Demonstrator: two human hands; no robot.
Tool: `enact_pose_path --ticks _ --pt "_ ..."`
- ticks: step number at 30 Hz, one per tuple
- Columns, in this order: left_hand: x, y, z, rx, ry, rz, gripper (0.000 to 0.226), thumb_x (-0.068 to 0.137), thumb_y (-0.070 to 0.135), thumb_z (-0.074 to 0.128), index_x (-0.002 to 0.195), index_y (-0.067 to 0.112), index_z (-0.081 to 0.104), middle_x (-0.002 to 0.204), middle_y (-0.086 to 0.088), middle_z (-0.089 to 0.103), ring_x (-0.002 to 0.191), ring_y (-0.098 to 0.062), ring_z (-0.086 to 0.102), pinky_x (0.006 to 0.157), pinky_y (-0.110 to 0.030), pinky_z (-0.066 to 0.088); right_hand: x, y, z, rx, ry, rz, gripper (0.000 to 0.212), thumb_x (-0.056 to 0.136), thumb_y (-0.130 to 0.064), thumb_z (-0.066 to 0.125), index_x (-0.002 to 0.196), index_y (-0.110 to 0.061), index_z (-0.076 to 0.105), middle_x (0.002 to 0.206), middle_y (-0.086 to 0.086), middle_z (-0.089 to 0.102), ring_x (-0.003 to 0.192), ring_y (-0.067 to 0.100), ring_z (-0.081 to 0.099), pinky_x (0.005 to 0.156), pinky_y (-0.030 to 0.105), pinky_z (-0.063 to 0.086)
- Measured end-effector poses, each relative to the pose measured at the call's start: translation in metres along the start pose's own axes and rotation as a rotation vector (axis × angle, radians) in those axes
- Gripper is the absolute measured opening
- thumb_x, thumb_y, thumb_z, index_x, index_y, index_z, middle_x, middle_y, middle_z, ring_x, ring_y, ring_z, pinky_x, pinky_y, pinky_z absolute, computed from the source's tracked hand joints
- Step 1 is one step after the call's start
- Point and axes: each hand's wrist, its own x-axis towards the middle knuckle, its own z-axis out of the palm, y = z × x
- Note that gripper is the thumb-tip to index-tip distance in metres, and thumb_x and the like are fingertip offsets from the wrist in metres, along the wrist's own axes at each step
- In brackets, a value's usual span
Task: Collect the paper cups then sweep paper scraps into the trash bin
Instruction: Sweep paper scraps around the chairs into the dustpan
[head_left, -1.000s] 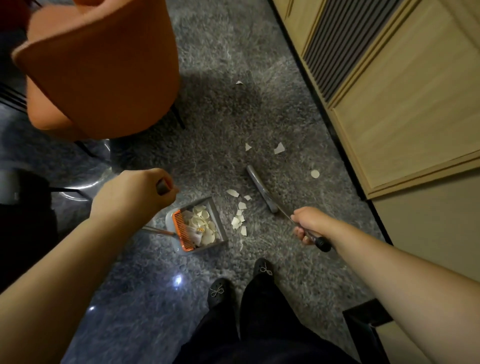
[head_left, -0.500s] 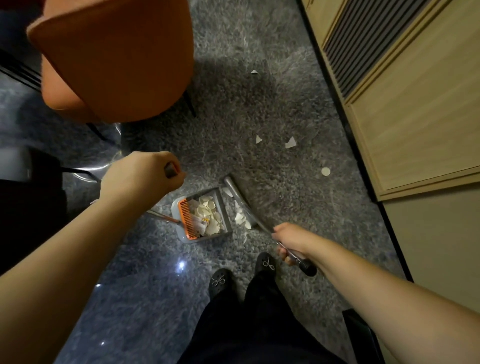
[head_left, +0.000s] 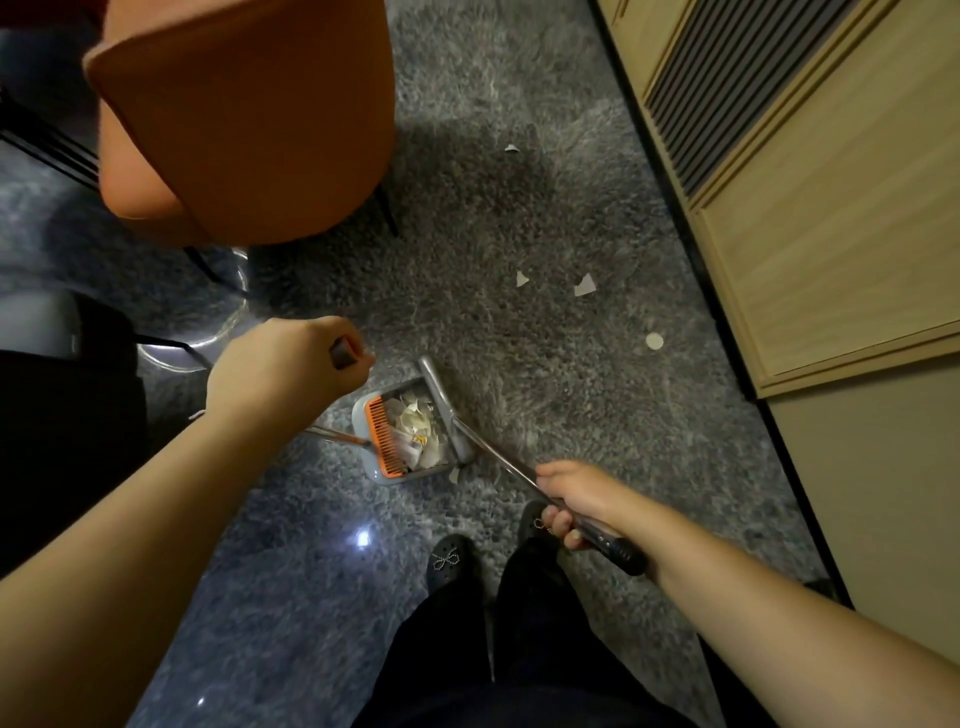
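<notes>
grey shag carpet (head_left: 519, 218): four loose white paper scraps (head_left: 585, 285); left hand (head_left: 283, 364) grips grey dustpan (head_left: 410, 441) handle, right hand (head_left: 576, 501) grips metal-handled broom (head_left: 441, 395); no legible writing.

Dim room, warm indoor light. Brightest surface is the wooden cabinet (head_left: 831, 208), evenly lit, no hot spots. Left of the cabinet the grey rug (head_left: 519, 208) falls off into murk; a broad soft shadow sits on it just beside the orange chair (head_left: 249, 114). Far from the cabinet, the left edge is near black, detail lost. Small specular glints on the glossy floor (head_left: 362, 539) below the rug, light source apparently overhead. Wide-angle bend is strong: the cabinet's edges lean and both forearms balloon at the bottom corners. Chair edge slightly smeared. Overall soft, noisy, low contrast in the darks.
</notes>
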Motion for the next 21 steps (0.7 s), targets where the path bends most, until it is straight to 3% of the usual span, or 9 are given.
enact_pose_path --ticks 6,16,21 --pt "-0.002 -0.021 -0.007 -0.052 -0.024 -0.038 0.019 0.08 0.047 0.073 0.089 0.032 0.069 0.07 -0.002 0.059 0.061 -0.027 0.051 0.054 -0.029 0.039 -0.01 0.008 -0.003 0.026 0.091 -0.028 0.033 0.104 -0.016 0.034 0.136 -0.024 0.037 0.059 0.006 0.038 0.028 0.005 0.032 0.034 0.01 0.031" --pt "-0.024 -0.052 -0.011 -0.083 -0.043 -0.002 0.014 0.079 0.048 0.072 0.082 0.036 0.065 0.06 0.011 0.048 0.057 -0.017 0.048 0.05 -0.025 0.038 -0.007 0.004 -0.004 0.058 0.18 -0.062 0.037 0.104 -0.016 0.035 0.14 -0.025 0.036 0.06 0.006 0.038 0.027 0.005 0.032 0.034 0.01 0.029" --pt "-0.026 -0.061 -0.01 -0.113 -0.067 -0.031 0.014 0.08 0.047 0.072 0.084 0.035 0.065 0.068 0.004 0.059 0.064 -0.021 0.054 0.055 -0.031 0.047 0.006 0.007 0.003 0.018 0.241 -0.056 0.037 0.104 -0.016 0.034 0.139 -0.025 0.036 0.061 0.008 0.04 0.026 0.006 0.032 0.035 0.01 0.03"
